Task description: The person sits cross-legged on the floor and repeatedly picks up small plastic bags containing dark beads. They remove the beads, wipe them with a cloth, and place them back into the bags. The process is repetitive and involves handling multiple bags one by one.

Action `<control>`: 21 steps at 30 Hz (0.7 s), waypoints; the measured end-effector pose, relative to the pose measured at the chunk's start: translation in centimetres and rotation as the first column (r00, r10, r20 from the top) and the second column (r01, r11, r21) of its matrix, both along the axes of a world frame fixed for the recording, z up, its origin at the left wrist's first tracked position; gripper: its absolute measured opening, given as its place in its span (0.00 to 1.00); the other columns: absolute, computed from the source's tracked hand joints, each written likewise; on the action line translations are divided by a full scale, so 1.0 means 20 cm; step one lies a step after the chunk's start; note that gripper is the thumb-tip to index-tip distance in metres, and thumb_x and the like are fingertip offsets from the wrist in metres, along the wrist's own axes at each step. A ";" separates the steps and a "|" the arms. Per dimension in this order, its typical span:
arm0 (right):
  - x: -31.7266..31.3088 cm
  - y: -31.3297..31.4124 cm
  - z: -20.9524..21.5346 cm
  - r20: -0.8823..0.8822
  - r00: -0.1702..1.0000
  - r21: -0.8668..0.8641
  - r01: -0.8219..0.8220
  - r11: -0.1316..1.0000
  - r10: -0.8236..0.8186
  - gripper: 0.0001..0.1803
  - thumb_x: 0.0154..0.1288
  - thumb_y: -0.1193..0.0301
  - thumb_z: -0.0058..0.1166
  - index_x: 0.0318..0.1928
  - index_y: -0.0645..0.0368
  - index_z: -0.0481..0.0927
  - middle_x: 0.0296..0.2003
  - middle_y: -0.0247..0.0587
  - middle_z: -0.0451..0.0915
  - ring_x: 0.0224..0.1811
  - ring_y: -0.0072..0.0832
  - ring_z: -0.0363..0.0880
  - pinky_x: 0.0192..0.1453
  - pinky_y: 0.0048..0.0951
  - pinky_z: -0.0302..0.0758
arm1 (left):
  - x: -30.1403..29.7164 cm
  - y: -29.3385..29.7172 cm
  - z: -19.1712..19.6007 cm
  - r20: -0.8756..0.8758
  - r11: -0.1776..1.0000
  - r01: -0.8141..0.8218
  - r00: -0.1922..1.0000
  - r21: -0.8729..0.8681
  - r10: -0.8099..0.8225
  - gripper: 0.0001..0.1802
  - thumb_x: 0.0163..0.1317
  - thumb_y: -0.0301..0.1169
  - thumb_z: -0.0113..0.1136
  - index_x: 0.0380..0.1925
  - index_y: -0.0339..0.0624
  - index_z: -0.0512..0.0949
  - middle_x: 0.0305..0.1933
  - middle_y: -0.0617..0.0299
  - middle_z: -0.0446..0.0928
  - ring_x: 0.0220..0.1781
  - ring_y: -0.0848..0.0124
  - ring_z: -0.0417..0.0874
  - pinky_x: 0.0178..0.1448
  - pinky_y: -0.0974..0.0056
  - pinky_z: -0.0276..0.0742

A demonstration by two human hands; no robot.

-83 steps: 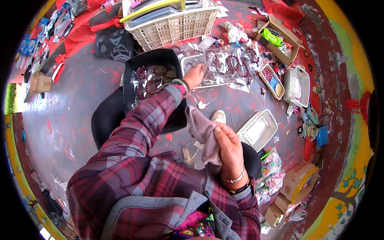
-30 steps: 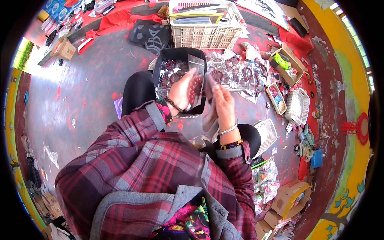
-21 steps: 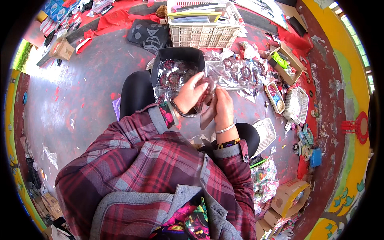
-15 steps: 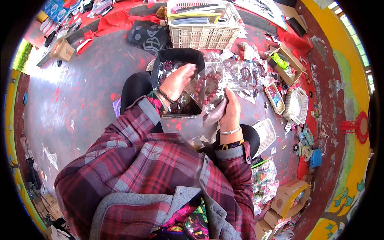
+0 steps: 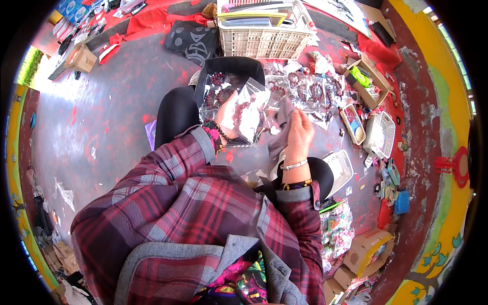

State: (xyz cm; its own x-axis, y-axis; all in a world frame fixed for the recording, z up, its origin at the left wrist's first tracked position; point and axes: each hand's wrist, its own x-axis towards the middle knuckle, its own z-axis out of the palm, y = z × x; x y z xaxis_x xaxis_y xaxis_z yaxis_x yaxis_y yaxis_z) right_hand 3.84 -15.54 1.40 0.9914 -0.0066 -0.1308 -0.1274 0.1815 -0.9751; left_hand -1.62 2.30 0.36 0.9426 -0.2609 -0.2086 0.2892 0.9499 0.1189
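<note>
My left hand [image 5: 227,116] is closed on a clear plastic bag [image 5: 255,96], which shines with glare. Dark red beads of a bracelet [image 5: 239,113] show through the film beside my fingers. Just under this hand stands an open black box [image 5: 236,64] with several bagged bead bracelets [image 5: 219,95] in it. To the right, my right hand [image 5: 300,133] pinches a greyish-mauve cloth [image 5: 281,132] that hangs crumpled from the fingers. More bagged bracelets [image 5: 312,94] lie on the floor beyond the right hand.
A cream plastic crate [image 5: 267,41] of papers stands ahead, beside a dark patterned bag [image 5: 190,43]. On the right are a cardboard box [image 5: 367,81], small white baskets [image 5: 380,134] and a white tray [image 5: 339,170]. Filled clear packets [image 5: 336,229] lie nearer.
My left hand, flat and open before, has taken hold of the bagged bracelet and drawn it left over the box. The cloth in my right hand has been lifted and now hangs more loosely.
</note>
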 end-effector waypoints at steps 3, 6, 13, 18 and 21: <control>-0.03 0.00 0.16 0.176 0.981 0.010 0.085 0.996 -0.086 0.15 0.67 0.73 0.50 0.53 0.65 0.75 0.40 0.35 0.78 0.39 0.18 0.75 0.43 0.19 0.72 | -0.01 0.04 -0.03 0.012 0.999 -0.049 0.999 -0.020 0.049 0.33 0.66 0.58 0.37 0.59 0.45 0.68 0.58 0.51 0.72 0.54 0.49 0.75 0.56 0.34 0.67; -0.05 0.00 0.10 0.472 0.880 -0.326 0.117 0.938 0.055 0.17 0.66 0.76 0.48 0.55 0.63 0.73 0.45 0.41 0.77 0.46 0.27 0.75 0.51 0.26 0.72 | 0.01 0.02 0.00 0.047 0.999 -0.032 0.998 -0.027 0.034 0.32 0.67 0.56 0.38 0.59 0.45 0.68 0.58 0.52 0.72 0.54 0.51 0.75 0.56 0.37 0.69; -0.22 0.19 0.15 0.468 0.545 -0.850 0.062 0.523 0.695 0.20 0.63 0.71 0.50 0.57 0.51 0.73 0.61 0.49 0.67 0.63 0.43 0.66 0.63 0.42 0.61 | -0.01 -0.02 -0.09 0.217 0.991 0.073 0.975 -0.108 -0.049 0.21 0.69 0.43 0.43 0.54 0.43 0.71 0.57 0.54 0.72 0.58 0.61 0.74 0.62 0.56 0.70; -0.13 0.15 0.14 0.448 0.641 -0.876 0.175 0.449 0.624 0.20 0.67 0.66 0.46 0.59 0.50 0.72 0.62 0.50 0.66 0.64 0.43 0.64 0.64 0.43 0.57 | -0.01 -0.13 0.09 0.123 0.986 0.135 0.985 -0.100 -0.122 0.23 0.71 0.46 0.38 0.57 0.45 0.69 0.57 0.53 0.72 0.58 0.62 0.74 0.62 0.55 0.70; -0.08 0.13 0.15 0.458 0.713 -0.841 0.153 0.520 0.531 0.20 0.67 0.66 0.46 0.59 0.51 0.72 0.61 0.50 0.67 0.64 0.44 0.64 0.64 0.43 0.57 | -0.03 -0.10 0.03 0.047 0.988 0.154 0.987 -0.017 -0.153 0.23 0.70 0.48 0.40 0.55 0.45 0.70 0.48 0.54 0.77 0.50 0.63 0.78 0.55 0.56 0.73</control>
